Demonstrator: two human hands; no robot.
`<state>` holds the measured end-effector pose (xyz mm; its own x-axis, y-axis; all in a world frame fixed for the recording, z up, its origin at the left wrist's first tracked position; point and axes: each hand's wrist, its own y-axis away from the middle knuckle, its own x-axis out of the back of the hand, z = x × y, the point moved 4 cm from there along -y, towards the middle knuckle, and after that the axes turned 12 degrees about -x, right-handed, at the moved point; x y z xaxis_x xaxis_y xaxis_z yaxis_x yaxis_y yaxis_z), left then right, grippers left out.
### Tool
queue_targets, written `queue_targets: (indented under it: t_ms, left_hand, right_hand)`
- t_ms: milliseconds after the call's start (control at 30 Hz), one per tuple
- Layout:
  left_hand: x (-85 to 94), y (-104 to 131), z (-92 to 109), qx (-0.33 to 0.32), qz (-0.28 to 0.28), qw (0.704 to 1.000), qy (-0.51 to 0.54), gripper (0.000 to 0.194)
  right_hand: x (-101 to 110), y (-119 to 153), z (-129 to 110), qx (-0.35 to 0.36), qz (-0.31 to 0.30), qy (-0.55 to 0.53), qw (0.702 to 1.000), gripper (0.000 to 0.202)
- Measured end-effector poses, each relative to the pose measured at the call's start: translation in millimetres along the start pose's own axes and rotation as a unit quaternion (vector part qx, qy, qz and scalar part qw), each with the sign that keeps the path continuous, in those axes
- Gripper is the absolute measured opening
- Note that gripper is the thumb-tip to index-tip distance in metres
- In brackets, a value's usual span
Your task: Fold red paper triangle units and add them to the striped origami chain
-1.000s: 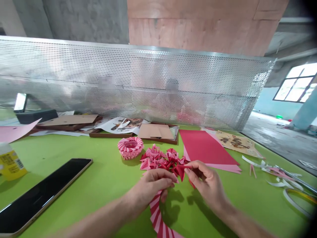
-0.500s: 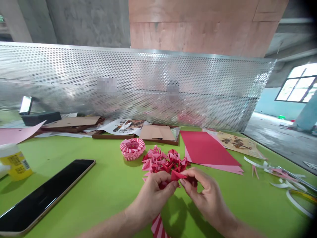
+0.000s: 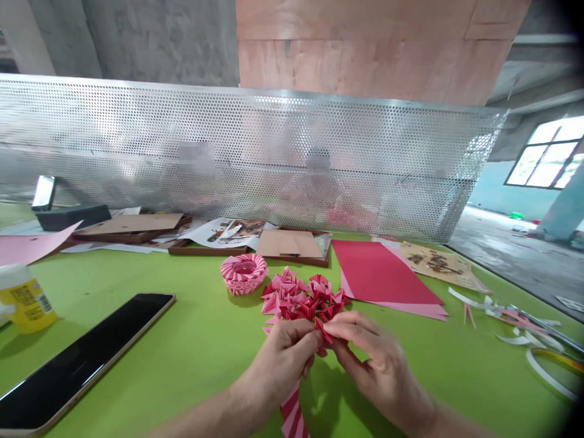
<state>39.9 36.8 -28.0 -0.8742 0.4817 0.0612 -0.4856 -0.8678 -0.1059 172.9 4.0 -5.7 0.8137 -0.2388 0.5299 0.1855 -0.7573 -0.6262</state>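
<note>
Between my hands is a small folded red paper piece (image 3: 323, 330). My left hand (image 3: 283, 359) pinches it from the left with thumb and forefinger. On its right side, the fingertips of my right hand (image 3: 378, 365) press against the same piece. A pink-and-red striped folded strip (image 3: 293, 413) hangs below my left hand, its upper end hidden by the fingers. Just beyond my hands lies a pile of pink and red folded paper pieces (image 3: 292, 292). A small round basket of pink and red folded paper (image 3: 244, 275) stands behind the pile on the left.
A phone (image 3: 86, 359) and a yellow glue bottle (image 3: 30, 301) are on the left. Red sheets (image 3: 383, 271) lie right of the pile; paper scraps (image 3: 524, 322) and a tape ring (image 3: 554, 368) are far right. Trays (image 3: 210, 248) line the perforated metal panel (image 3: 274, 158).
The red piece has turned from lying sideways to a steeper slant. My right hand's fingers have shifted slightly left over it, and the striped strip has moved a little.
</note>
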Motion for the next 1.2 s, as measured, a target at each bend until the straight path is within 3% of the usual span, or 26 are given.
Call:
queue_targets:
  t_ms: [200, 333, 500, 600, 967, 1200]
  left_hand:
    - [3.3, 4, 4, 0.021, 0.045, 0.996, 0.072, 0.034]
    - [-0.2, -1, 7, -0.015, 0.008, 0.999, 0.037, 0.033]
    - [-2.4, -4, 9, -0.037, -0.035, 0.999, -0.012, 0.032]
    - [-3.3, -5, 11, -0.057, -0.050, 0.997, -0.012, 0.033]
    - [-4.8, -2, 13, -0.027, -0.073, 0.997, 0.015, 0.029]
    - [-5.9, -3, 14, -0.066, -0.082, 0.994, 0.024, 0.025]
  right_hand:
    - [-1, 2, 2, 0.008, -0.032, 0.044, 0.998, 0.035]
    - [-1, 2, 2, -0.013, -0.048, 0.014, 0.999, 0.033]
    - [1, 2, 8, -0.125, -0.016, -0.060, 0.990, 0.022]
    - [0, 3, 9, -0.146, -0.020, -0.091, 0.985, 0.016]
    - [3, 1, 6, -0.132, -0.005, -0.108, 0.985, 0.005]
    - [9, 2, -3, -0.029, 0.038, -0.026, 0.998, 0.014]
